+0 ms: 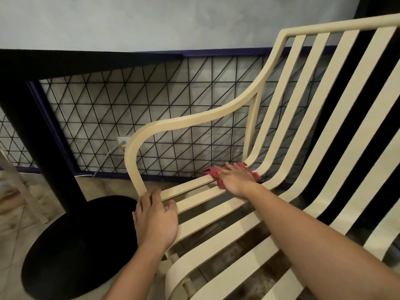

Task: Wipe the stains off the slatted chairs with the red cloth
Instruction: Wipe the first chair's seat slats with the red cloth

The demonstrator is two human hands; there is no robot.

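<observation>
A cream slatted chair [287,161] fills the right half of the view, its curved armrest looping to the left. The red cloth [213,172] lies on the leftmost seat slats near where seat meets backrest. My right hand [237,179] presses flat on the cloth with fingers spread. My left hand [155,219] grips the front left corner of the seat frame, at the foot of the armrest, with fingers curled over the edge.
A black table post and its round base [71,245] stand close on the left. Behind the chair runs a black wire-grid panel [121,118] with a wall socket and white cable [123,141]. Part of another pale chair [13,187] shows at the far left.
</observation>
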